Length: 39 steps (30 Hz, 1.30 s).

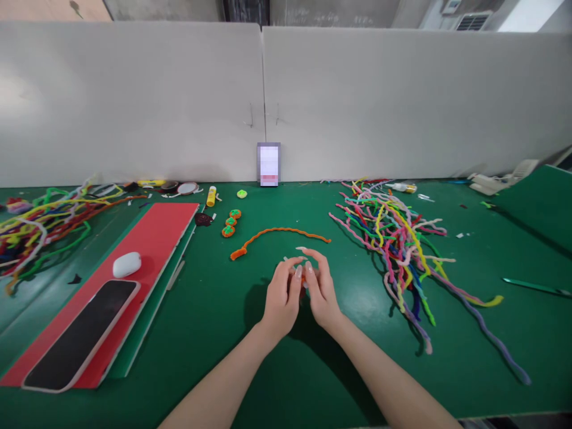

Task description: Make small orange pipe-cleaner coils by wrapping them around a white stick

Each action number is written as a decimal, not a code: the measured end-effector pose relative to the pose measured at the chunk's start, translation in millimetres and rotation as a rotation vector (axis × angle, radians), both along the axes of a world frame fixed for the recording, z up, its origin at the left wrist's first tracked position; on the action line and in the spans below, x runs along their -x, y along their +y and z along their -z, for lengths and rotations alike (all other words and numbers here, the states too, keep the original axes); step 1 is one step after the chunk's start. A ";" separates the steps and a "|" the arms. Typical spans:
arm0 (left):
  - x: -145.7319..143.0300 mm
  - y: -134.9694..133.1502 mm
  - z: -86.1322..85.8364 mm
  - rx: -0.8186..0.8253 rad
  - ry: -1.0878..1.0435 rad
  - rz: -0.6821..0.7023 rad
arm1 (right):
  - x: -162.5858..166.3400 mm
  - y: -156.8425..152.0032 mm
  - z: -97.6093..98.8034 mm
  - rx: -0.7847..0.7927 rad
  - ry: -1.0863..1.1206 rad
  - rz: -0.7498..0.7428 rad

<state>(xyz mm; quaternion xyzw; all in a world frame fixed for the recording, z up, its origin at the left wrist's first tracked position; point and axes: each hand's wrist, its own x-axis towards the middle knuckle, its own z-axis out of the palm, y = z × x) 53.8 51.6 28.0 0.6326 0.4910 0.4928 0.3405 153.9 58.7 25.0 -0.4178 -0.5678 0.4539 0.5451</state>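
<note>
My left hand (280, 295) and my right hand (322, 292) meet above the green table, thumbs and fingertips closed together. Pinched between them is a small orange-and-white piece (304, 280), mostly hidden by the fingers, so its kind cannot be made out. Just beyond the hands lies an orange pipe cleaner (286, 229), curved in an arc, with its left end folded into a thick coil. Farther left sit orange coiled pieces with green centres (230, 221) in a short row. A small light-green coiled piece (242, 193) rests behind them.
Right of the hands spreads a tangled pile of coloured pipe cleaners (397, 238); another bundle (40, 226) is at far left. A phone (83, 333) and a white earbud case (127, 264) lie on a red board (156, 232). A lit screen (269, 165) leans against the white partition.
</note>
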 end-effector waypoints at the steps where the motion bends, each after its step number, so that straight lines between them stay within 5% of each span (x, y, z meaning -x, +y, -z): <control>1: 0.3 0.2 0.9 -0.022 0.011 0.001 | 0.2 0.2 0.4 -0.004 -0.002 -0.001; 21: -4.9 -3.1 3.6 0.023 -0.057 -0.025 | 1.2 -2.4 -6.8 -0.041 -0.150 0.024; 39: -11.0 -11.3 -6.3 0.108 -0.117 -0.069 | 11.9 -9.3 3.9 0.070 0.044 0.144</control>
